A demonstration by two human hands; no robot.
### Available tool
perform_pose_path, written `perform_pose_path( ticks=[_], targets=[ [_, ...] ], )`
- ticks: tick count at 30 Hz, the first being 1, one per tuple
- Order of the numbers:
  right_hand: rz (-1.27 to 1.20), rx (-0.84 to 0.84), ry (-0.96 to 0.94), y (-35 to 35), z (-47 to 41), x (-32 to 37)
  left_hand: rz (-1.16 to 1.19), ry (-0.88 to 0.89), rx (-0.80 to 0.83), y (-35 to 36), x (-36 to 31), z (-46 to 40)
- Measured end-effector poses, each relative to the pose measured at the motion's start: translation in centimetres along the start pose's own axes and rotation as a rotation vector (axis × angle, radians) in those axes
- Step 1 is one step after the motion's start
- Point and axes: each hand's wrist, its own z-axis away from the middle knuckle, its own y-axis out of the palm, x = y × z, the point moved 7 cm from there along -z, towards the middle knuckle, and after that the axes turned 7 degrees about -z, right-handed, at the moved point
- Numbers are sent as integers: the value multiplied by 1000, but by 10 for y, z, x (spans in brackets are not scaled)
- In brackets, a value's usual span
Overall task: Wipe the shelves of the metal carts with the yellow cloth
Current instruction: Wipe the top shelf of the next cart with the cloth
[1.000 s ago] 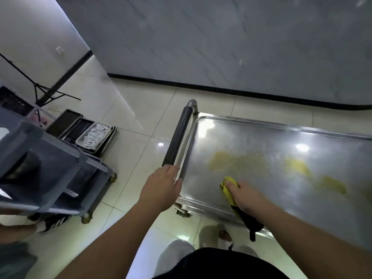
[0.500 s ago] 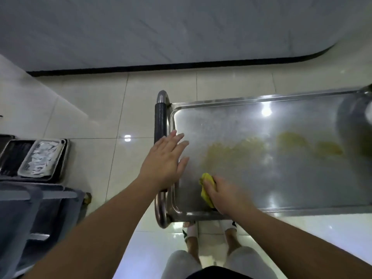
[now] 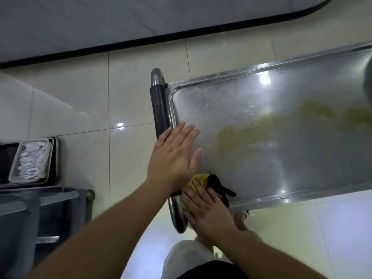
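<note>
Right hand (image 3: 207,210) pressing flat on yellow cloth (image 3: 196,181) at cart shelf (image 3: 261,121) 7 o'clock corner; left hand (image 3: 173,160) hovering w/ fingers spread; tile floor (image 3: 130,77) shining

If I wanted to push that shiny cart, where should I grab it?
Probably the black padded grip on the cart's handle bar, at its left end. Come from that end and wrap your fingers round it: it is a round bar standing clear of the tray edge. The left hand hovers flat just above it now.
</note>
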Motion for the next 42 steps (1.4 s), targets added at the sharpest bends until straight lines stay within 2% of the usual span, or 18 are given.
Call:
perform_pose_path(
  ticks=[3,8,11,16,20,23,28,31,36,42],
  targets=[
    [56,51,-44,-5,-25,-3,-5,-7,-11,2,1,-1],
    [47,154,68,-36,-115,-24,-46,-15,-12,4,-1,-4],
    [133,175,150,-69,-160,-49,-60,-20,-19,3,-2,-7],
    [80,68,279,-122,-201,-129,-57,-38,1,4,1,-7],
    [133,82,273,-131,-171,-162,-53,-57,1,3,1,-7],
    [133,37,245,-108,-102,-145,-61,-65,-8,1,1,-7],
    [179,91,34,-48,13,-106,-104,-68,15,3,0,-8],
    [203,67,7,-44,17,-105,-115,-72,12,1,-1,-9],
    [126,19,123,-34,28,-91,-130,-80,22,2,-3,-12],
    [44,118,-1,-10,12,-41,-164,-77,27,-1,-5,-12]
  ],
)
